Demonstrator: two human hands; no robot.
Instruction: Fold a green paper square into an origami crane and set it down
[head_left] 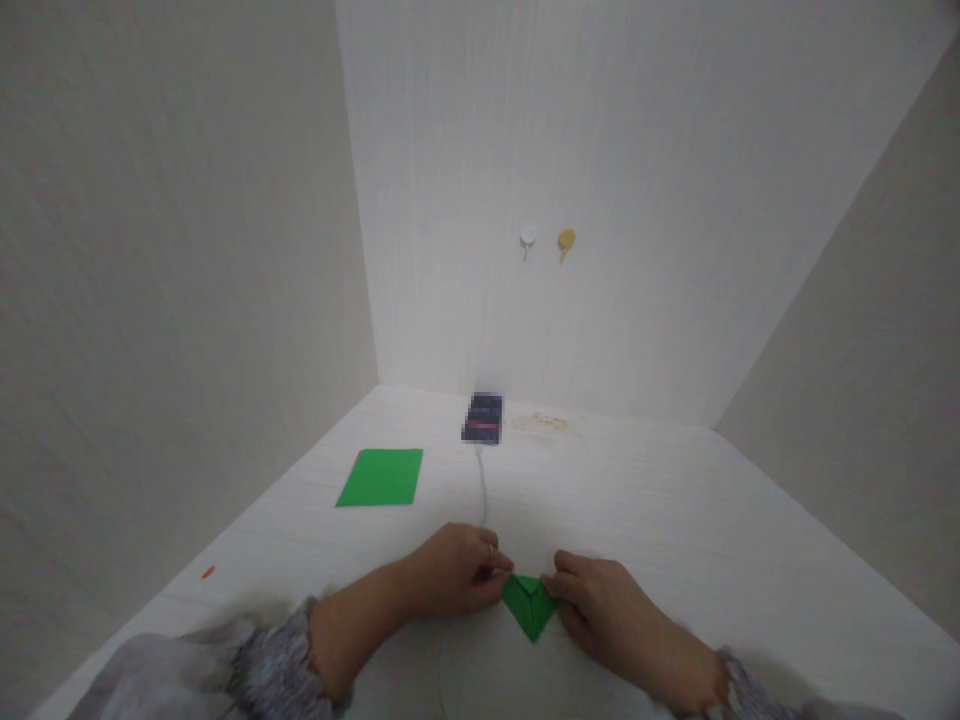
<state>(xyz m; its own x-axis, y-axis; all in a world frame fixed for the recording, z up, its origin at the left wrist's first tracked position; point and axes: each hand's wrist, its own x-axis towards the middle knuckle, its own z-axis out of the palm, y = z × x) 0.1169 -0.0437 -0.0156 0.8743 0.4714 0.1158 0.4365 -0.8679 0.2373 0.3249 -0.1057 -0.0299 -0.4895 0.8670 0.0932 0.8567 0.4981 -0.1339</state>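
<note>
Between my two hands is a small piece of folded green paper (531, 610), roughly triangular, with its point toward me and crease lines meeting in its middle. My left hand (465, 572) pinches its upper left corner; a ring shows on one finger. At the upper right corner, the fingers of my right hand (596, 605) are closed on the same paper. Farther off to the left, a flat green paper square (381, 477) lies on the white tabletop (637, 500), touched by neither hand.
A phone-like dark device (483, 418), its screen blurred, stands near the back wall with a pale cable (484, 490) running toward me. A white hook (528, 238) and a yellow hook (566, 240) are on the wall. A small orange mark (208, 572) is at the left. Walls enclose both sides.
</note>
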